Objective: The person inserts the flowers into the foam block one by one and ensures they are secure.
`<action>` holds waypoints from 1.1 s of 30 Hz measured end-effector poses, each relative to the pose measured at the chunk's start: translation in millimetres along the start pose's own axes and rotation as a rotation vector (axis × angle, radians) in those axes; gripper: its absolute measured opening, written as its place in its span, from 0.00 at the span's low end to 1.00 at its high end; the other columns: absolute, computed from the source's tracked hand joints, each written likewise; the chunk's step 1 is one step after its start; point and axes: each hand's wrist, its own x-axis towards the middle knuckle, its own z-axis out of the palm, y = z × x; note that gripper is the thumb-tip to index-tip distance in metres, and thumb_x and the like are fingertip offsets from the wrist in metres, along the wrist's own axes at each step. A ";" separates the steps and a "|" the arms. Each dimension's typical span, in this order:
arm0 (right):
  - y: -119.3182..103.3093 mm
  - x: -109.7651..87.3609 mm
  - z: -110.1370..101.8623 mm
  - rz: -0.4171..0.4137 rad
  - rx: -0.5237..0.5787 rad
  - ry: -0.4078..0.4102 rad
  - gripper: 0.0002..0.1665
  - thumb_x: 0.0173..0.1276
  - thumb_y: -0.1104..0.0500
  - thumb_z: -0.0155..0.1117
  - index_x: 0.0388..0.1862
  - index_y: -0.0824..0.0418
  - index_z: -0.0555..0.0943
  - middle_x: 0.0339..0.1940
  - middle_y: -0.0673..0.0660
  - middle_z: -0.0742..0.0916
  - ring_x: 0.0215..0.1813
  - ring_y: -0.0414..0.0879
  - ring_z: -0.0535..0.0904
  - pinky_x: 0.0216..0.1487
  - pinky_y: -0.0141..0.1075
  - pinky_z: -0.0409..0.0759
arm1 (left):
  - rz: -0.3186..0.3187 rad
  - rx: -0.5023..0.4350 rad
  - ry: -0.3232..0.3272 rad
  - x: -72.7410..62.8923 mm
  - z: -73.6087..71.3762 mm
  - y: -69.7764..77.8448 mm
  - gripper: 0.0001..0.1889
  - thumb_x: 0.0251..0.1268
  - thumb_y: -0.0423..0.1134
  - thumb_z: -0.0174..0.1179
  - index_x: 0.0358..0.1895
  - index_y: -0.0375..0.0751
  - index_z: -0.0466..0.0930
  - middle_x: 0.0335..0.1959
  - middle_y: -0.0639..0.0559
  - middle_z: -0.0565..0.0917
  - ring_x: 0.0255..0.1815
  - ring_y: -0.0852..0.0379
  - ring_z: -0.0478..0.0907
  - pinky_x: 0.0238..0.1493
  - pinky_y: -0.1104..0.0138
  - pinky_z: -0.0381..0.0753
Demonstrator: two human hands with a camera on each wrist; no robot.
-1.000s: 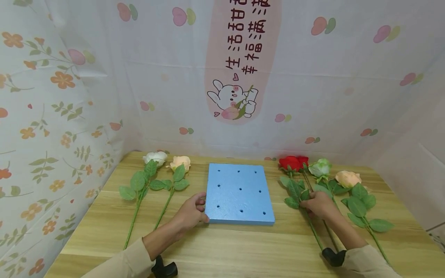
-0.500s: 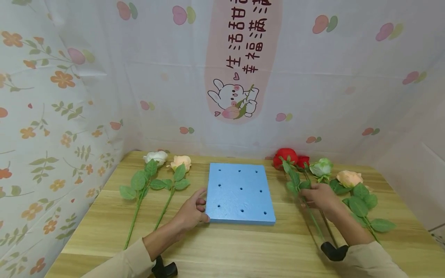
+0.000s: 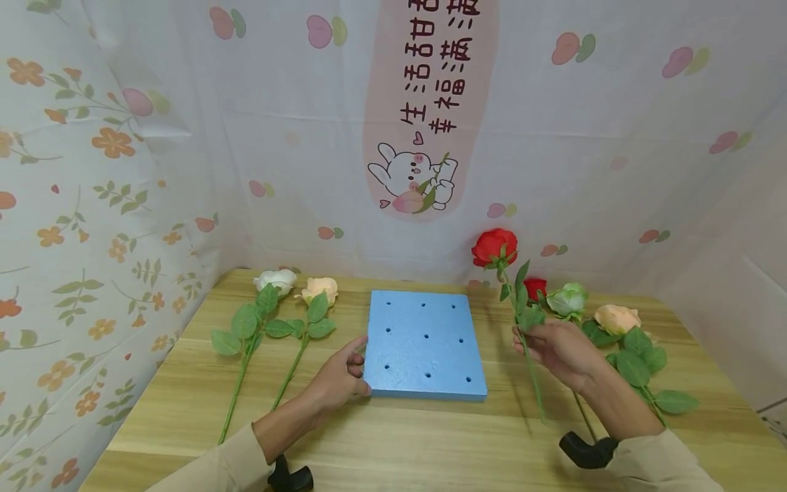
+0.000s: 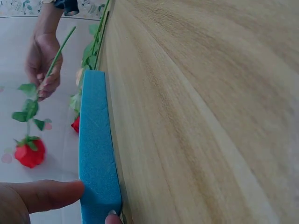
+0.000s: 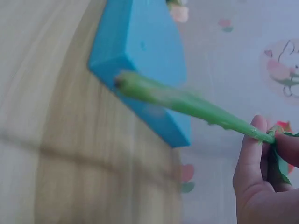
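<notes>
A light blue board (image 3: 424, 352) with rows of small holes lies flat on the wooden table (image 3: 393, 444). At its front left corner, my left hand (image 3: 337, 374) grips the edge; the left wrist view has the thumb (image 4: 60, 193) on one side and a fingertip at the other. To the right of the board, my right hand (image 3: 562, 352) pinches a red artificial rose (image 3: 494, 247) by its green stem, just under the leaves. The rose is raised, bloom up and leaning left. In the right wrist view the stem's bare end (image 5: 135, 86) points towards the camera, overlapping the board.
Left of the board lie a white rose (image 3: 275, 280) and a peach rose (image 3: 321, 290). On the right lie a second red rose (image 3: 536, 288), a greenish-white rose (image 3: 567, 299) and another peach rose (image 3: 617, 318). A patterned cloth (image 3: 277, 157) hangs behind the table.
The right hand has lifted the red rose off the table and tilted it more upright, its bloom rising and moving slightly left. The left hand and the board have stayed put.
</notes>
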 end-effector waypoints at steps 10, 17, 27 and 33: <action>-11.2 -0.3 13.5 -0.125 0.003 -0.104 0.18 0.76 0.69 0.44 0.62 0.61 0.66 0.48 0.55 0.78 0.50 0.45 0.79 0.57 0.38 0.77 | -0.012 -0.009 -0.009 0.5 0.1 -0.3 0.49 0.44 0.18 0.61 0.76 0.43 0.56 0.50 0.42 0.66 0.43 0.50 0.63 0.36 0.63 0.68; -21.0 1.4 15.1 -0.207 0.007 -0.110 0.13 0.76 0.68 0.46 0.57 0.66 0.69 0.46 0.57 0.80 0.48 0.47 0.80 0.55 0.38 0.78 | -0.019 -0.004 0.000 2.1 0.2 0.6 0.49 0.43 0.17 0.62 0.76 0.43 0.57 0.49 0.42 0.66 0.42 0.51 0.64 0.36 0.63 0.69; -29.2 5.3 26.6 -0.346 -0.012 -0.019 0.12 0.76 0.63 0.50 0.52 0.71 0.70 0.45 0.57 0.79 0.46 0.48 0.81 0.53 0.37 0.80 | -0.010 0.008 -0.010 2.8 -0.5 -1.5 0.49 0.44 0.18 0.62 0.76 0.43 0.57 0.50 0.42 0.66 0.43 0.50 0.65 0.36 0.64 0.69; -33.3 9.7 34.5 -0.414 -0.016 0.054 0.18 0.75 0.61 0.53 0.52 0.76 0.69 0.45 0.57 0.80 0.47 0.47 0.81 0.53 0.36 0.79 | -0.006 0.012 -0.012 2.9 -0.5 -1.5 0.49 0.43 0.18 0.61 0.76 0.43 0.57 0.48 0.42 0.66 0.42 0.51 0.64 0.35 0.64 0.69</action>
